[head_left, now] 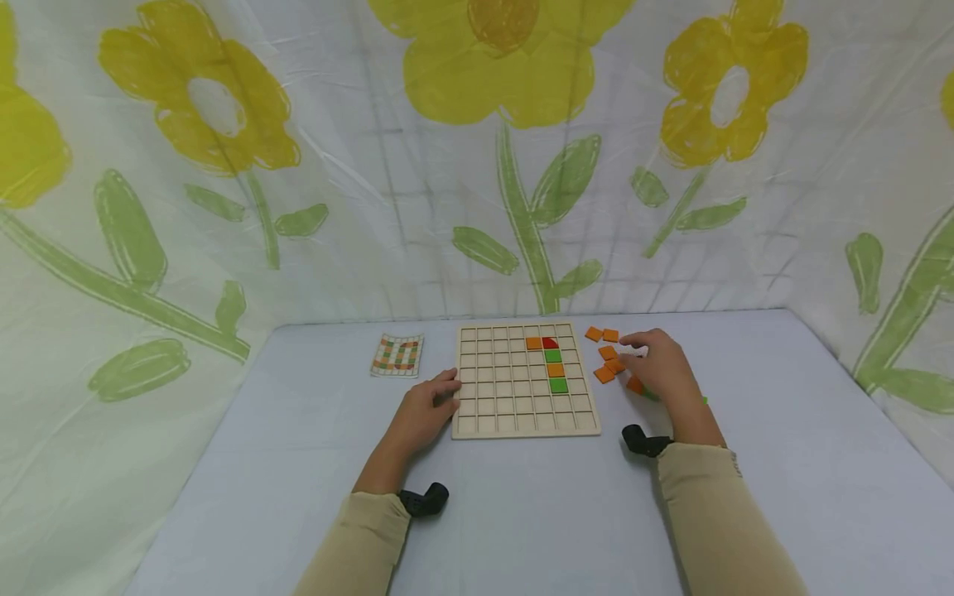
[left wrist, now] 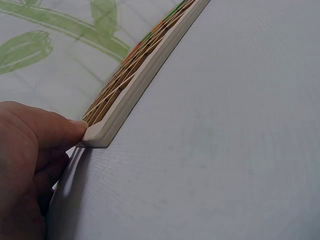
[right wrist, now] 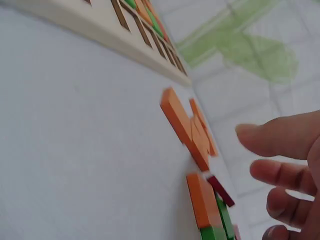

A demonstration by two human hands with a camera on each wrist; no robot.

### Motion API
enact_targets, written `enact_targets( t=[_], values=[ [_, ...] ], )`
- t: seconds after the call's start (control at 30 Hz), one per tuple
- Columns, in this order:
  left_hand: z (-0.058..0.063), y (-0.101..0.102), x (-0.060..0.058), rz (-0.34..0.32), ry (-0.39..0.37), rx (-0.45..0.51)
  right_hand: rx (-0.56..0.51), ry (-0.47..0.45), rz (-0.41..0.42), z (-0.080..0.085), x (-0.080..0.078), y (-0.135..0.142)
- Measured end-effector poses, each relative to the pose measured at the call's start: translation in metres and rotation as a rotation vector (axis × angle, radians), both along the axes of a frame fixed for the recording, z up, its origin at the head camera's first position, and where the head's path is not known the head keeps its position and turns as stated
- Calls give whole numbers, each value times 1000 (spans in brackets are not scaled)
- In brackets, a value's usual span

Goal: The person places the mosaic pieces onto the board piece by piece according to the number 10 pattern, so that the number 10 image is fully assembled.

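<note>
A pale wooden grid board (head_left: 492, 406) lies flat, with several orange and green square tiles and one red-and-green piece in its right-hand part. My left hand (head_left: 421, 414) rests at its left edge, the thumb and fingertips touching the rim. In the left wrist view, the thumb (left wrist: 65, 132) lies against the board's corner. To the right of the board, my right hand (head_left: 662, 371) hovers over loose tiles, thumb and fingers apart with nothing between them. Orange tiles (right wrist: 177, 115) lie scattered just beyond its fingertips. Green tiles (right wrist: 222, 215) and a dark red piece (right wrist: 221, 190) sit nearer, partly behind the hand in the head view.
A small card (head_left: 397, 356) with a coloured grid pattern lies left of the board. A white cloth covers the table (head_left: 537, 513). Behind its far edge hangs a white curtain (head_left: 358, 248) with printed yellow flowers.
</note>
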State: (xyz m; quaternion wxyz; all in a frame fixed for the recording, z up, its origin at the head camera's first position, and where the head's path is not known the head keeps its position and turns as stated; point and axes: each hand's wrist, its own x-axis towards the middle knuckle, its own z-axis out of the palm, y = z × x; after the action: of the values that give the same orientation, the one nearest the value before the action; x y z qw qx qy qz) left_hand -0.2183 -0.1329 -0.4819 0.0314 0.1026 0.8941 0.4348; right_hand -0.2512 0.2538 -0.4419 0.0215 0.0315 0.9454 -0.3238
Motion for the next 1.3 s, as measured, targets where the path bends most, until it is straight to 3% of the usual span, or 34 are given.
enact_targets(
  t=[0.23, 0.63, 0.87, 1.3],
  values=[
    [0, 0, 0, 3, 0, -10, 21, -97, 9, -4, 1, 15],
    [-2, 1, 0, 11, -10, -10, 38, -62, 21, -9, -2, 17],
    [-2, 1, 0, 13, -9, -17, 41, -79, 72, -5, -2, 16],
    [0, 2, 1, 16, -17, -3, -138, -55, 105, 3, 1, 2]
  ],
)
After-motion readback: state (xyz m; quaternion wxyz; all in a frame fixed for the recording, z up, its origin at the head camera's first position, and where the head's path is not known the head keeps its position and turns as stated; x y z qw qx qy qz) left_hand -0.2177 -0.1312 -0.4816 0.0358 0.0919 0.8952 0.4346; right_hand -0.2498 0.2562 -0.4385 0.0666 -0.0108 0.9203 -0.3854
